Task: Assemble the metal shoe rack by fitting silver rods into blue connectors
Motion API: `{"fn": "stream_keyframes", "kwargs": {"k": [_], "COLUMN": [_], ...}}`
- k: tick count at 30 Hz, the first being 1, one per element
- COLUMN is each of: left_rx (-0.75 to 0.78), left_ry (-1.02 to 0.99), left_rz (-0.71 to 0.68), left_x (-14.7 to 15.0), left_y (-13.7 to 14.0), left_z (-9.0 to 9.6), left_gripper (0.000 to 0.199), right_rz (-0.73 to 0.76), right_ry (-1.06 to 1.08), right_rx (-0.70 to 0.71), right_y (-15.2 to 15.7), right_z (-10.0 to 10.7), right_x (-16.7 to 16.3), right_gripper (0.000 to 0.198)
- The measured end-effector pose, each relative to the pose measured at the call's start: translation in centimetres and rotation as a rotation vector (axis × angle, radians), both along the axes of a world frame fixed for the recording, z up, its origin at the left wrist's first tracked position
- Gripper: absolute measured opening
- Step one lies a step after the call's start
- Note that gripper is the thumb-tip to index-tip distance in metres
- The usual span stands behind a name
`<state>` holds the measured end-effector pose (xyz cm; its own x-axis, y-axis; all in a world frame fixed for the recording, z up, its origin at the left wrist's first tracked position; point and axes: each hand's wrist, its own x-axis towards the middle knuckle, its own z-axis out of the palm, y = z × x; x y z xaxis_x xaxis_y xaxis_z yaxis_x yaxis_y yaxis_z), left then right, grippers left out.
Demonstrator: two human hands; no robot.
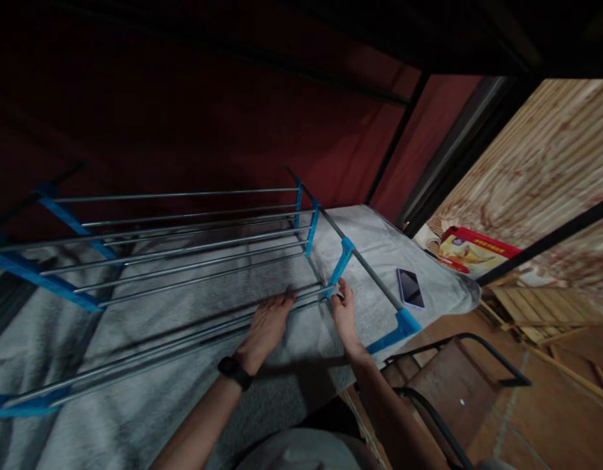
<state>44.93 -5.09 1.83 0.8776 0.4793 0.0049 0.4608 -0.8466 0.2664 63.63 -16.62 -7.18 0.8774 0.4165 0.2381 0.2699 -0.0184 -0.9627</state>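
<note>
A rack of grey metal tubes with blue plastic brackets lies on its side across a grey blanket. My left hand, with a black watch on the wrist, is closed over the nearer pair of tubes, close to their right ends. The fingers' undersides are hidden. Just to the right, my right hand has its fingers curled against the lower end of a blue bracket, where the tubes meet it. Another blue bracket sits at the near end of the same dark side pole.
A phone rests on the blanket to the right. Beyond it are a red and yellow box and a folded wooden frame. A brown chair with black armrests stands at the lower right. Dark metal posts rise behind.
</note>
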Motion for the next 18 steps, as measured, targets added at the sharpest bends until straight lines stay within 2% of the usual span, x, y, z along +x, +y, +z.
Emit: {"fn": "stream_keyframes", "kwargs": {"k": [7, 14, 18], "left_rx": [-0.089, -0.196, -0.232], "left_ry": [-0.024, -0.147, -0.158], "left_rz": [0.005, -0.138, -0.120], "left_x": [1.1, 7.6, 10.4], "left_y": [0.3, -0.9, -1.3], "left_z": [0.7, 0.2, 0.1], "left_gripper": [0.062, 0.052, 0.037], "right_rz": [0.049, 0.037, 0.037], "right_ry": [0.033, -0.014, 0.000], "right_rx": [0.052, 0.001, 0.025], "right_y": [1.8, 2.2, 2.4], "right_z": [-0.2, 0.2, 0.5], "right_x": [1.3, 1.5, 1.7], "right_gripper": [0.049, 0.045, 0.039]}}
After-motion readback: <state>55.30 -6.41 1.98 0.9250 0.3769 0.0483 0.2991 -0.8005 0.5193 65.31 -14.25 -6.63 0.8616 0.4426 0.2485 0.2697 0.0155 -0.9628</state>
